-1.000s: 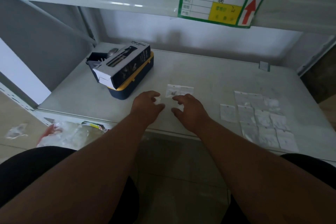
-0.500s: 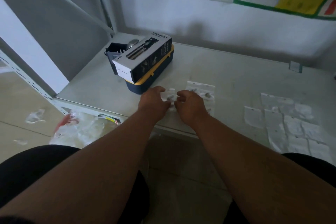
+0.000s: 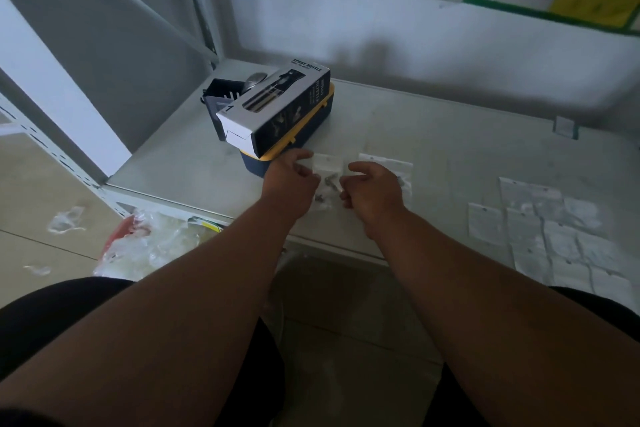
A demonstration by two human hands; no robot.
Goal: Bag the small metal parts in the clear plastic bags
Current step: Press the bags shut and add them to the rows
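A small clear plastic bag (image 3: 327,172) with dark small metal parts (image 3: 330,182) inside is held just above the shelf between my two hands. My left hand (image 3: 289,185) pinches the bag's left edge. My right hand (image 3: 372,189) pinches its right edge. Another clear bag with parts (image 3: 398,168) lies flat on the shelf behind my right hand. Several flat clear bags (image 3: 550,229) lie in rows at the right of the shelf.
A white spray-bottle box (image 3: 277,104) rests on a blue and yellow case (image 3: 304,139) at the left back, beside a dark grey holder (image 3: 218,102). The grey shelf (image 3: 450,135) has an upper shelf overhead. Plastic wrapping (image 3: 149,246) lies on the floor at the left.
The view has shifted left and down. My hands lifted the small bag off the shelf and now hold it stretched between them, closer to the blue case.
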